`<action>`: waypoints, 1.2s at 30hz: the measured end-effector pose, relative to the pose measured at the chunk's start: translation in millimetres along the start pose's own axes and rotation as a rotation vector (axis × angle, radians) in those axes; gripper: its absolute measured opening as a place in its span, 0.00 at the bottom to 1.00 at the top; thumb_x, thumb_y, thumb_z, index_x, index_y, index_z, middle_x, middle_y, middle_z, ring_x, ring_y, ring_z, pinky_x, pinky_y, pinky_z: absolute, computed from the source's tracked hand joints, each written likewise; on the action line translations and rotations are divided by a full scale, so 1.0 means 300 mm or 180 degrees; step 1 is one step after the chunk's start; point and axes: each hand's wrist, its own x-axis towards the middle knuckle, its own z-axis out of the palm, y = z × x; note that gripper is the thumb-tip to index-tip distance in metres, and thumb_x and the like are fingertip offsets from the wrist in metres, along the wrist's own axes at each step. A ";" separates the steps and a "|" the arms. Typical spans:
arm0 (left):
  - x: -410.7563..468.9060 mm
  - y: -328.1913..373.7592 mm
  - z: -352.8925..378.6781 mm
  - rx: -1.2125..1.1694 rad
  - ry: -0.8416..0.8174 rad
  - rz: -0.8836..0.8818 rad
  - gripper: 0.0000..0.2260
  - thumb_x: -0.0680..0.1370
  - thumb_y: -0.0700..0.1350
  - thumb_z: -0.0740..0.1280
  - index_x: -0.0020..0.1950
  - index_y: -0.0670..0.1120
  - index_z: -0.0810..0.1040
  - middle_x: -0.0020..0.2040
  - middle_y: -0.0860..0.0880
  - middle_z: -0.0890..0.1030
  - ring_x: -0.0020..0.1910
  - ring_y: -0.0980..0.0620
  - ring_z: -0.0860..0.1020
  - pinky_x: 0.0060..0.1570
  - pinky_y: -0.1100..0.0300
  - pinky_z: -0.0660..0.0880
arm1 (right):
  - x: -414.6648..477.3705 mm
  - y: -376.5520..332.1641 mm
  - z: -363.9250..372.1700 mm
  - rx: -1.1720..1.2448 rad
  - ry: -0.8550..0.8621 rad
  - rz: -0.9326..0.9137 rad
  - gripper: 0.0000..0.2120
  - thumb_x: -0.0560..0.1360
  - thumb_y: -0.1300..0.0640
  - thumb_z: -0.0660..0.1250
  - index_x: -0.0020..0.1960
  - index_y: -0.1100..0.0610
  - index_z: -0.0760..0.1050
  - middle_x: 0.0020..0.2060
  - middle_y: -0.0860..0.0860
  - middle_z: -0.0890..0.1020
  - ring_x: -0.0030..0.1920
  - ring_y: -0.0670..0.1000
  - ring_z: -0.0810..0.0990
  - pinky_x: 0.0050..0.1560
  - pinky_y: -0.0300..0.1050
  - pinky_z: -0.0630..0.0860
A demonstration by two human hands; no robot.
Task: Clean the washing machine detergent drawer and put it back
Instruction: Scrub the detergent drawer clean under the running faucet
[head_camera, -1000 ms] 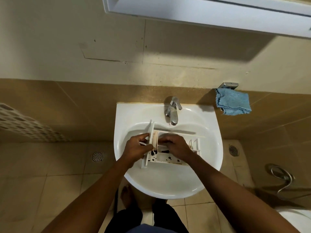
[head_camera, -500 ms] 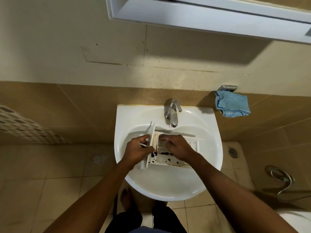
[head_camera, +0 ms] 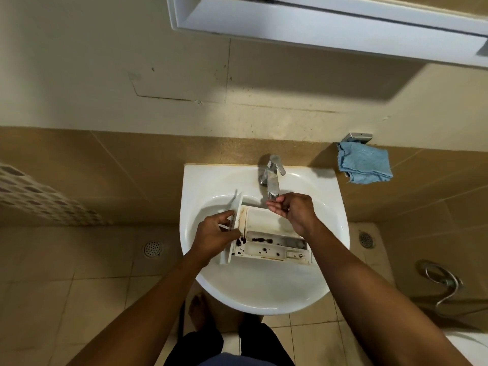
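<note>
- Inside the sink point(head_camera: 264, 297), the detergent drawer point(head_camera: 264, 220) lies flat, front panel to the left.
- Left hand point(head_camera: 214, 237) grips that panel; right hand point(head_camera: 294, 211) hovers loosely cupped, holding nothing, under the tap point(head_camera: 272, 178).
- Dark spots and brown staining show in the near compartments: cleaning judged unfinished, refitting outstanding.
- Basin walls sit close beside both drawer ends; open room lies above.

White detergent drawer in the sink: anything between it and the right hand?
Nothing visible. The right hand hangs under the chrome tap spout, directly above the stained white plastic detergent drawer, open air between.
</note>
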 end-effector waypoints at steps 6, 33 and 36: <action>-0.005 0.014 0.004 -0.0022 -0.0012 0.0031 0.38 0.61 0.57 0.77 0.72 0.54 0.79 0.53 0.51 0.85 0.50 0.48 0.86 0.47 0.47 0.85 | 0.013 -0.015 0.000 0.0662 -0.0511 0.0411 0.21 0.72 0.78 0.45 0.50 0.73 0.76 0.47 0.69 0.85 0.51 0.67 0.86 0.57 0.58 0.84; 0.066 0.051 0.101 -0.0034 -0.0693 -0.0101 0.24 0.76 0.36 0.73 0.69 0.55 0.81 0.54 0.46 0.85 0.49 0.46 0.86 0.41 0.48 0.86 | -0.067 0.005 0.024 -0.0345 0.0101 -0.0099 0.15 0.79 0.76 0.55 0.58 0.73 0.78 0.47 0.65 0.84 0.45 0.62 0.85 0.45 0.47 0.86; 0.065 0.045 0.100 0.0019 -0.0661 -0.0109 0.23 0.75 0.37 0.74 0.68 0.55 0.82 0.53 0.47 0.86 0.48 0.48 0.87 0.41 0.49 0.86 | -0.040 0.016 0.036 -0.0012 -0.0039 -0.0080 0.17 0.76 0.77 0.55 0.58 0.72 0.78 0.53 0.69 0.84 0.51 0.65 0.87 0.55 0.56 0.84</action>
